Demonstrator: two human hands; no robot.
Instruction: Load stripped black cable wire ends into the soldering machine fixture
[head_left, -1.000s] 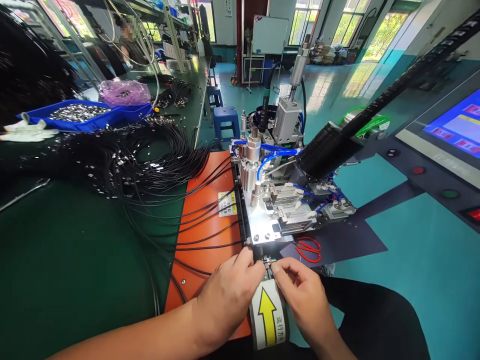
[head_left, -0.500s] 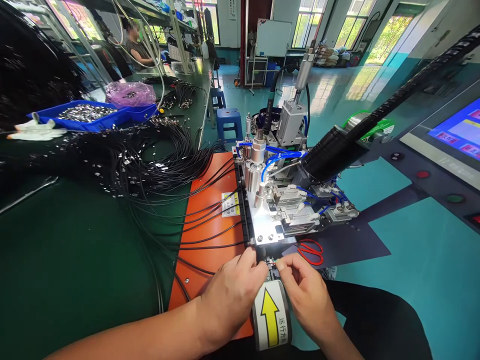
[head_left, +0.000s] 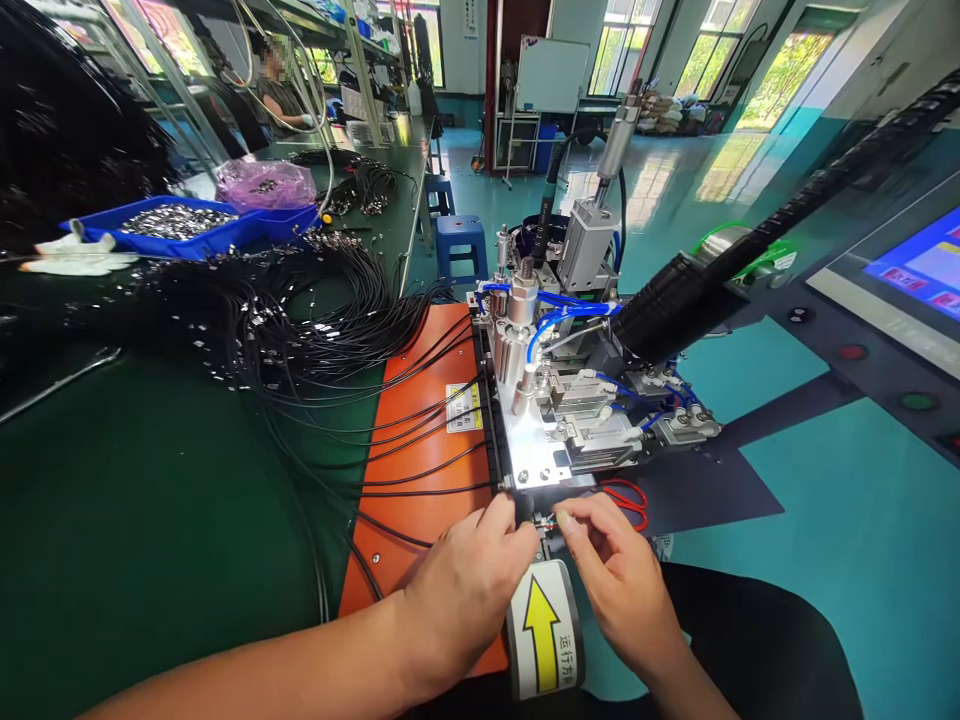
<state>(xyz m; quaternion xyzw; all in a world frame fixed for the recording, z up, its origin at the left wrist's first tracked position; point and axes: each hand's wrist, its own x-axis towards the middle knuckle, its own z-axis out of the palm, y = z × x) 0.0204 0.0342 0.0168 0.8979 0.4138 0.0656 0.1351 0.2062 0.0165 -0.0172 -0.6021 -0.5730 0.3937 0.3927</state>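
My left hand (head_left: 480, 560) is closed at the front end of the machine (head_left: 529, 430), its thumb and fingers pinched around a black cable (head_left: 405, 538) that comes in from the left. My right hand (head_left: 619, 575) faces it across a small gap. Its thumb and index finger pinch thin coloured wires (head_left: 549, 522) at the cable's end. The fingertips partly hide these wires and the small metal fixture under them. Just below the hands is a rounded guard (head_left: 545, 630) with a yellow arrow. Red-handled scissors (head_left: 628, 494) lie behind my right hand, partly covered by it.
Several black cables lie across the orange plate (head_left: 420, 400) into the machine's side. A large cable bundle (head_left: 300, 320) covers the green table, with blue trays (head_left: 187, 245) of metal parts behind. A control panel (head_left: 885, 340) stands at the right. A person (head_left: 281, 95) sits far left.
My right hand has shifted slightly up, its fingers covering more of the scissors. My left hand keeps its pinch. The view has shifted very slightly.
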